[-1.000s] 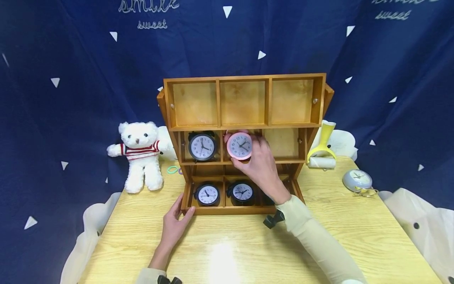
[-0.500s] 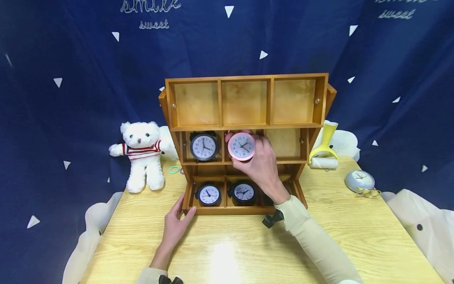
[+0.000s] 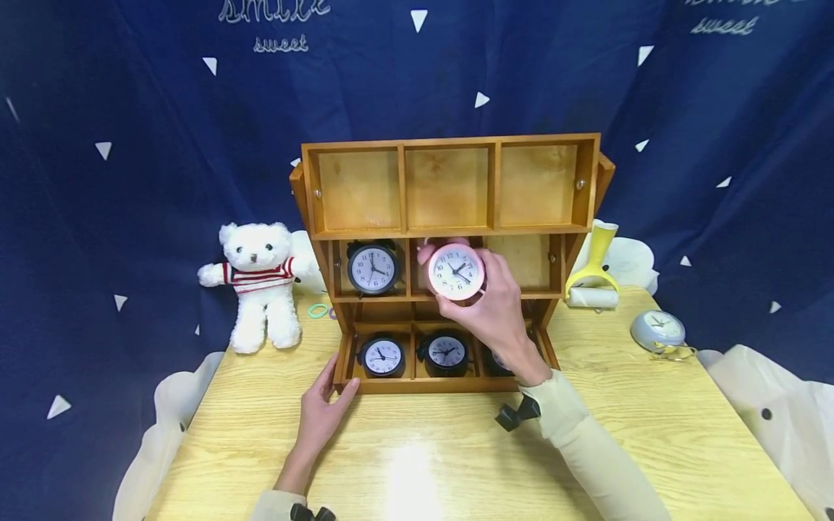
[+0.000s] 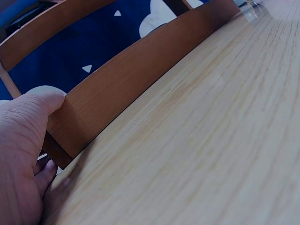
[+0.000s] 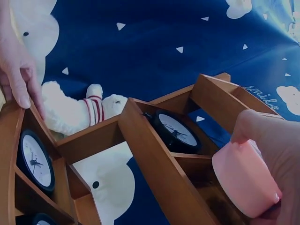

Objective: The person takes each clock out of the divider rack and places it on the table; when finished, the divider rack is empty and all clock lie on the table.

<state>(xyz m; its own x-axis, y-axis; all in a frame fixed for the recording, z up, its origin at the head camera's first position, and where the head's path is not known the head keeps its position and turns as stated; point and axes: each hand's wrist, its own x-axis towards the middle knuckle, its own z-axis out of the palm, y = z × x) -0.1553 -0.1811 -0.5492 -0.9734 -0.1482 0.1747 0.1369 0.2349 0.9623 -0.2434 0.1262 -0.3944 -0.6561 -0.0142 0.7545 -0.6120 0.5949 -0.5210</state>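
While a white bear [image 3: 260,289] and a yellow roller [image 3: 599,250] flank the wooden rack [image 3: 423,387] on the desk [image 3: 365,441], the right hand [image 3: 494,300] curls round the pink clock [image 3: 456,271] at the middle tier's centre compartment (a black clock [image 3: 373,268] sits just left); the left hand [image 3: 321,412] grips the rack's lower corner.

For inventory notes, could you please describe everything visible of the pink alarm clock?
The pink alarm clock is round, with bells on top and a white dial bearing dark numerals and hands; its smooth case looks plastic. The right hand grips it, tilted slightly, in front of the middle tier's centre compartment; contact there is unclear.
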